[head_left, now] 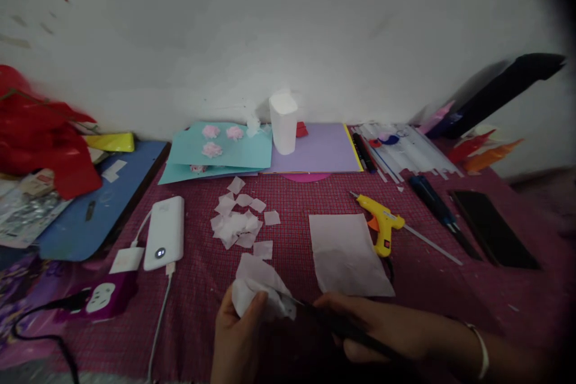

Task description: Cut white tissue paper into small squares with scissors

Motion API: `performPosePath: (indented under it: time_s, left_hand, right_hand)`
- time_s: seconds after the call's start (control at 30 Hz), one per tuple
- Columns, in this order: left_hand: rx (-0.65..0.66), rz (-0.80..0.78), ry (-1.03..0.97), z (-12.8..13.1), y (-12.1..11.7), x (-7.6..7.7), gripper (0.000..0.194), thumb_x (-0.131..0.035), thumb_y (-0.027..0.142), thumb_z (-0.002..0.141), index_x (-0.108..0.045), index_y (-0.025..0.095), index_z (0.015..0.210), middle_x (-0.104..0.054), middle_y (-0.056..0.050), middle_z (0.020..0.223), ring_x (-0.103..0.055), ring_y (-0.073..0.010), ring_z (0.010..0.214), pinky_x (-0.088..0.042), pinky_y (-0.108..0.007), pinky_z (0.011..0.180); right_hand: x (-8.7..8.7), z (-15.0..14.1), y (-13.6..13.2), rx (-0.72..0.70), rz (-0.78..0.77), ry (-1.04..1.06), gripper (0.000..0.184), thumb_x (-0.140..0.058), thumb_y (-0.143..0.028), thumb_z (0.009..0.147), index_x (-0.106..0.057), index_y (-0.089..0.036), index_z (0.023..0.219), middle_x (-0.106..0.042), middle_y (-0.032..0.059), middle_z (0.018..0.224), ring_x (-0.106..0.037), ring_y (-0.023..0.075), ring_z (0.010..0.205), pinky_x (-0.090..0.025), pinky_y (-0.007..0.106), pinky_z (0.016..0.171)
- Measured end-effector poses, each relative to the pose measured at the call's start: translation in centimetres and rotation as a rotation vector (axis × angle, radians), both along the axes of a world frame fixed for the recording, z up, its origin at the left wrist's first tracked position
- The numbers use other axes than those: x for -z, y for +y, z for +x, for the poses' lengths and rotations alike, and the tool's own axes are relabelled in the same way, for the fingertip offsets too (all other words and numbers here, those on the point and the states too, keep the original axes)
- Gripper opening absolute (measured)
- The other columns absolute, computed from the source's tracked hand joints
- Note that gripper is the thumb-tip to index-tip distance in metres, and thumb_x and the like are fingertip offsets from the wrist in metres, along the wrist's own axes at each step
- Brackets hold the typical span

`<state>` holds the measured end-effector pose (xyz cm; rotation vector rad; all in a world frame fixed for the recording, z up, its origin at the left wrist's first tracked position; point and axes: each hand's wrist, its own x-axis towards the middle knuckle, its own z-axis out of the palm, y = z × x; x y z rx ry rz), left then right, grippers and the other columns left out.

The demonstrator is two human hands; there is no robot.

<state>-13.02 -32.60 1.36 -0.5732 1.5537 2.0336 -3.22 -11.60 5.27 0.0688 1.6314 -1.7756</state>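
Observation:
My left hand is closed around a crumpled piece of white tissue paper near the front edge of the table. My right hand grips dark scissors, whose tip meets the tissue. Behind them lies a pile of small cut tissue squares on the red checked cloth. A flat white tissue sheet lies to the right of my hands.
A yellow glue gun and glue sticks lie right of centre, a black phone further right. A white power bank with cable sits left. At the back are teal and lilac card, a white tissue roll and pink paper flowers.

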Motion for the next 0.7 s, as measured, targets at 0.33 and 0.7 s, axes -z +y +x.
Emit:
performPosePath:
  time_s: [0.33, 0.7]
  left_hand:
    - [0.035, 0.011, -0.056, 0.7, 1.0, -0.3, 0.041, -0.083, 0.028, 0.052, -0.062, 0.017, 0.085, -0.07, 0.0, 0.067, -0.063, -0.0142, 0.056, -0.05, -0.024, 0.055]
    - [0.048, -0.014, -0.016, 0.6, 0.9, -0.2, 0.035, -0.082, 0.03, 0.054, -0.063, 0.018, 0.081, -0.068, 0.001, 0.066, -0.062, -0.0138, 0.057, -0.05, -0.024, 0.056]
  right_hand:
    - [0.9, -0.1, -0.6, 0.073, 0.012, 0.019, 0.051, -0.064, -0.029, 0.078, -0.048, -0.02, 0.126, -0.051, -0.0012, 0.086, -0.042, 0.0079, 0.065, -0.035, 0.018, 0.055]
    - [1.7, -0.3, -0.8, 0.1, -0.045, 0.005, 0.051, -0.065, -0.022, 0.074, -0.049, -0.018, 0.123, -0.05, -0.0031, 0.083, -0.04, 0.0071, 0.063, -0.034, 0.018, 0.055]
